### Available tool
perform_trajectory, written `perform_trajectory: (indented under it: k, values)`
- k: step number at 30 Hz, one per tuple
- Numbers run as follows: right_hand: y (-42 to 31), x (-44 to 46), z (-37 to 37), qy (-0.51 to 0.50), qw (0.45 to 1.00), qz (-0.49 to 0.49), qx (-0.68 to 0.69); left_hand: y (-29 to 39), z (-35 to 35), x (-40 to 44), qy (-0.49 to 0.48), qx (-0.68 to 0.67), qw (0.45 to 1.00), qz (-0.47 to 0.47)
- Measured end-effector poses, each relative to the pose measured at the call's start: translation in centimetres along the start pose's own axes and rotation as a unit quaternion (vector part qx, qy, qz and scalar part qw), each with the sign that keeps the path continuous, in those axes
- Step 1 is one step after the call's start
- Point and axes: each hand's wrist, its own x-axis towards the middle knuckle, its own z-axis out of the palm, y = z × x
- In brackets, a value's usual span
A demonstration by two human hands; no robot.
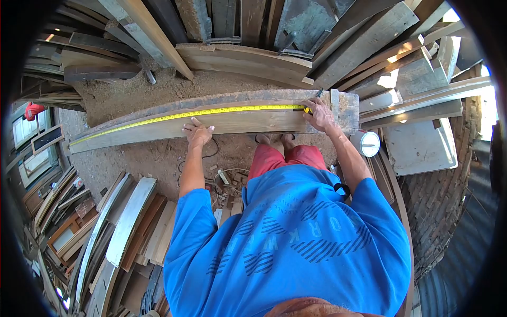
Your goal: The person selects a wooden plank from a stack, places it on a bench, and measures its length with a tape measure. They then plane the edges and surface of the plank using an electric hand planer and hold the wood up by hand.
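Note:
A long wooden board (243, 122) lies on a weathered plank bench (346, 113). Along the board's length stretches the yellow blade of a tape measure (211, 112), running out to the far left end. My right hand (320, 116) is closed around the tape's case near the right end, and its fingers hide most of the case. My left hand (198, 132) rests on the board's near edge, thumb and fingers spread, below the blade and apart from it. A small dark object (319, 92) stands just beyond my right hand, its kind unclear.
Planks (369, 47) lean in stacks at the back and right. Boards and frames (137, 216) crowd the lower left. A round white-topped can (368, 144) stands right of the bench. Wood scraps and a dark cord (214, 148) lie on the dirt floor near my feet.

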Motion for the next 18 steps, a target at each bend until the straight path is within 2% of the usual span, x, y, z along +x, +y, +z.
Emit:
perform_trajectory:
  k: [13, 18]
  values:
    - [0.49, 0.26, 0.21, -0.016, 1.000, 0.000, -0.003, 0.05, -0.11, -0.12, 0.001, 0.001, 1.000, -0.005]
    - [0.13, 0.19, 0.16, 0.008, 1.000, -0.014, -0.010, 0.15, -0.31, -0.61, 0.003, -0.006, 1.000, -0.004]
